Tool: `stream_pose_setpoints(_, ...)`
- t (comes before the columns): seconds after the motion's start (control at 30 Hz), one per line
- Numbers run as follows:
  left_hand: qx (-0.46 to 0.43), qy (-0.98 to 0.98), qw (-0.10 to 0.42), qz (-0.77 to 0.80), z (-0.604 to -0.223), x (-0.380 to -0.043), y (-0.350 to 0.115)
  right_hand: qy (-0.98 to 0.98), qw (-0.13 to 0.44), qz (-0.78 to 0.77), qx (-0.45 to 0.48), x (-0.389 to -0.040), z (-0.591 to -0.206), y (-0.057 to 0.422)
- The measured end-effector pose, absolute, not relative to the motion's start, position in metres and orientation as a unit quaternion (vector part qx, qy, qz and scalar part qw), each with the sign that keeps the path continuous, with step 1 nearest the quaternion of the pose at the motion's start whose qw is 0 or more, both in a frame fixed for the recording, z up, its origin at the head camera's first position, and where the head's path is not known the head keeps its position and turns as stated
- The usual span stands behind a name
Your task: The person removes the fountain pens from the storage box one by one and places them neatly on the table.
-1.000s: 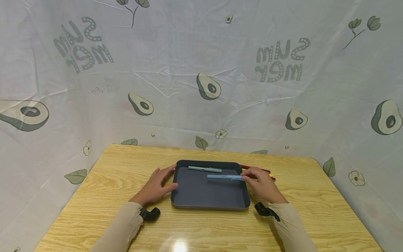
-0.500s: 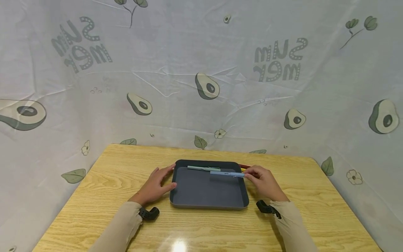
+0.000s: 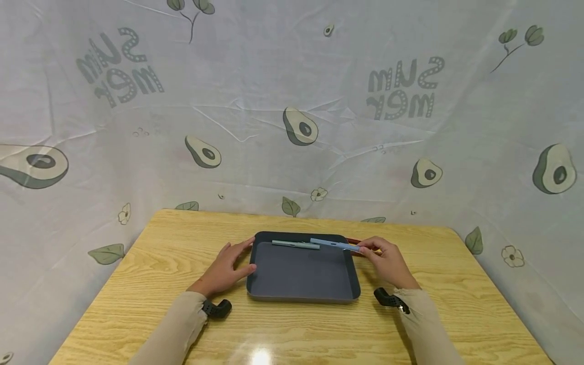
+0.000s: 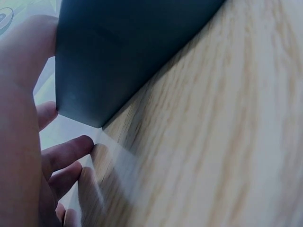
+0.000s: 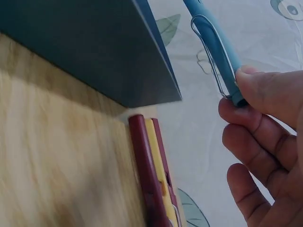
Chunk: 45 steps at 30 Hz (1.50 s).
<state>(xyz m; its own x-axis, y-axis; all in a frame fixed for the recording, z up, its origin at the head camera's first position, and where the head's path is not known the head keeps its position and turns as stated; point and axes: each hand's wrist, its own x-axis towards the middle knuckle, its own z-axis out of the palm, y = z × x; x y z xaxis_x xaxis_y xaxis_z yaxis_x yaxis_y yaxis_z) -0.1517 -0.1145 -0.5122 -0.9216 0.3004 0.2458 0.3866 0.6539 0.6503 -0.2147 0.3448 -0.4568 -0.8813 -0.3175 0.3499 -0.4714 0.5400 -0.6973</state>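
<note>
Between thumb and index finger my right hand point(image 3: 387, 261) pinches a light blue pen point(image 3: 335, 245) by one end. That pen reaches over the back right part of a dark grey tray point(image 3: 303, 299), its far end pointing left. In the right wrist view, the pen's wire clip point(image 5: 215, 54) shows along its barrel. A pale green pen point(image 3: 295, 245) lies inside the tray near the back wall. My left hand point(image 3: 223, 268) touches the tray's left side with spread fingers. The left wrist view shows its thumb and a fingertip at the tray's wall point(image 4: 109, 61).
Just right of the tray, two dark red pens point(image 5: 142, 156) and a yellow pen point(image 5: 158, 161) lie side by side on the wooden table point(image 3: 292, 334); my right hand partly covers them in the head view. A printed white cloth point(image 3: 255, 61) hangs behind the table.
My right hand has moved slightly right and back with the blue pen, whose left end has swung toward the tray's back wall. The left hand and tray stay in place.
</note>
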Motion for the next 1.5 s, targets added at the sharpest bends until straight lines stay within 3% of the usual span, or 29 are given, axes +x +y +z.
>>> stream_pose_setpoints(0.43,-0.188,-0.908,0.058,-0.37,-0.513,-0.153,-0.116,-0.906,0.121,0.36,0.188,-0.233,-0.45,0.384)
stream_pose_setpoints(1.1,-0.187,-0.905,0.057,-0.379,-0.514,-0.152,-0.113,-0.934,0.056,0.328,0.128,-0.268,-0.472,0.415)
stream_pose_setpoints(1.5,-0.182,-0.908,0.056,-0.374,-0.512,-0.151,-0.115,-0.944,0.012,0.293,0.154,-0.283,-0.472,0.419)
